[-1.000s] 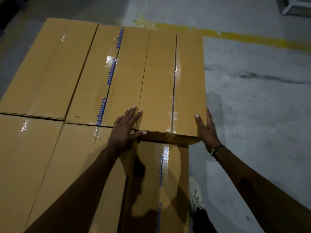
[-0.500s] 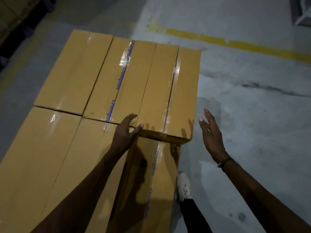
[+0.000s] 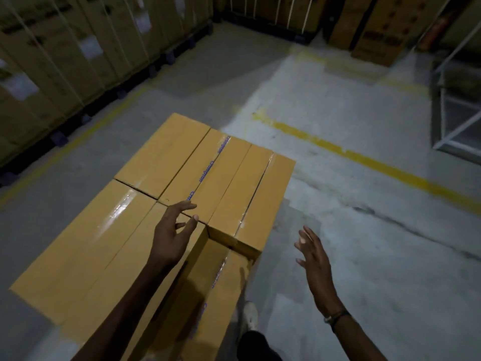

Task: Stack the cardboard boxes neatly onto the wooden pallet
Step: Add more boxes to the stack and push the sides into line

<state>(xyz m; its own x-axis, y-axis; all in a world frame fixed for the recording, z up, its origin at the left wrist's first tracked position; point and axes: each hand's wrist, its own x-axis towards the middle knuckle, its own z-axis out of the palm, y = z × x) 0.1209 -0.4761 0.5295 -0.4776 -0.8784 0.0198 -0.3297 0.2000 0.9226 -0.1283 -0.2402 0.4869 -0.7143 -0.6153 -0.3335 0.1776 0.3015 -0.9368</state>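
Several long tan cardboard boxes lie side by side in a flat stack in front of me. The far right box [image 3: 256, 194] sits on top, its near end overhanging a lower box [image 3: 216, 287] with blue lettering on its tape. My left hand [image 3: 173, 230] hovers over the seam beside that top box, fingers spread and holding nothing. My right hand [image 3: 313, 259] floats off to the right of the stack over the floor, fingers straight, touching nothing. The pallet under the boxes is hidden.
Grey concrete floor with a yellow painted line [image 3: 364, 157] runs to the right. Tall strapped cartons [image 3: 65, 61] line the left wall. More cartons [image 3: 374, 29] stand at the back, and a white metal frame [image 3: 453, 121] at far right. My shoe [image 3: 250, 317] is by the stack.
Both hands have come off the top right box and drawn back. The view has lifted, showing the whole stack and the room beyond.
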